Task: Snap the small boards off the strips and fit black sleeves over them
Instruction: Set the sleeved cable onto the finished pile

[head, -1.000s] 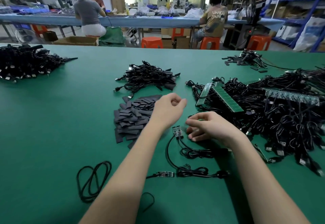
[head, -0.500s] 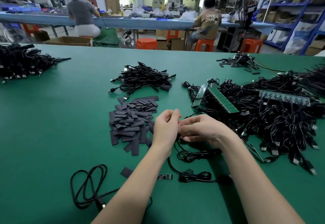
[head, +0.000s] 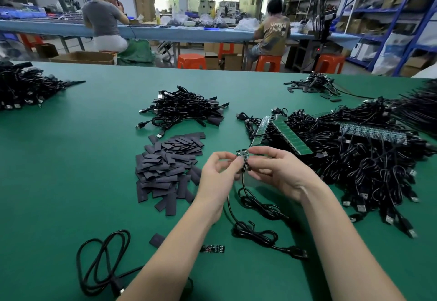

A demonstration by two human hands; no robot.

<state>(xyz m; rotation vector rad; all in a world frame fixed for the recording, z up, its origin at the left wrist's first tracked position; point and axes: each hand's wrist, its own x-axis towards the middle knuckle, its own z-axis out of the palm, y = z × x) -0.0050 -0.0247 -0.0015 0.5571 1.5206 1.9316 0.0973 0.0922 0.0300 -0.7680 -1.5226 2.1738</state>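
My left hand (head: 218,174) and my right hand (head: 280,173) together pinch a small pair of joined boards (head: 242,153) lifted above the green table (head: 71,170). Two black cables (head: 250,211) hang from the boards down to the table. A pile of flat black sleeves (head: 168,166) lies just left of my left hand. One loose sleeve (head: 156,240) and a single board with a cable (head: 212,248) lie near my left forearm. Green board strips (head: 290,138) rest on the cable heap at the right.
A big heap of black USB cables (head: 366,159) fills the right side. Smaller cable piles lie at mid-table (head: 184,109), far left (head: 23,90) and far right back (head: 314,84). A coiled cable (head: 104,260) lies front left. People sit at a bench behind.
Both hands have picked the joined boards up off the table and raised them, the cables trailing below. My left hand moved in from the sleeve pile to meet the right.
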